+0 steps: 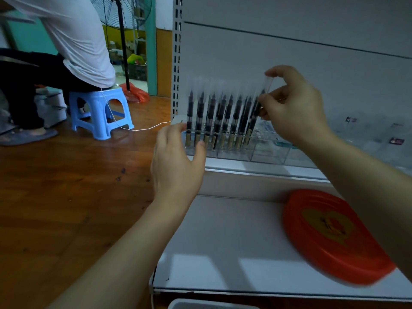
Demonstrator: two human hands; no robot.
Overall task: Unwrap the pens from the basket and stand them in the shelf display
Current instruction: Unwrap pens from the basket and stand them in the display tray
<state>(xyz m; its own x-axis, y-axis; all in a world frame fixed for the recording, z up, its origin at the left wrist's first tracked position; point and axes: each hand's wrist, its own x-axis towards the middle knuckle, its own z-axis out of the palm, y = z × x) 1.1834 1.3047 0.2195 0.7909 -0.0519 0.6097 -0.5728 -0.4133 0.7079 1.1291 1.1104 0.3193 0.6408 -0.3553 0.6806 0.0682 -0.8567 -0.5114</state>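
While a row of black pens with gold barrels and clear caps [219, 121] stood upright in the clear plastic display tray [249, 152] on the white metal shelf [256, 169], the right hand [292, 108] held one more pen of the same kind [256, 112] at the right end of the row. Its thumb and fingers were pinched round the pen's upper part and what looked like a thin clear wrapper at the top, though blur made the wrapper hard to confirm. The pen leaned slightly, its lower end near the tray slots.

The left hand [178, 157] was relaxed with fingers loosely spread, holding nothing, its fingertips just beside the left end of the tray, possibly touching it.

To do this step well, the person would likely need to steady the tray with the left hand, bring the pen upright, and lower it into the next free slot without knocking its neighbours, then let go gently.

On the lower white shelf board [223, 237] lay a round red plastic lid with a yellow heart design [330, 239]. A pale container rim [200, 305] showed at the bottom edge; whether it was the basket could not be told. To the left, on the brown wooden floor [66, 186], another person sat on a light blue plastic stool [100, 110], with a standing fan [122, 30] behind
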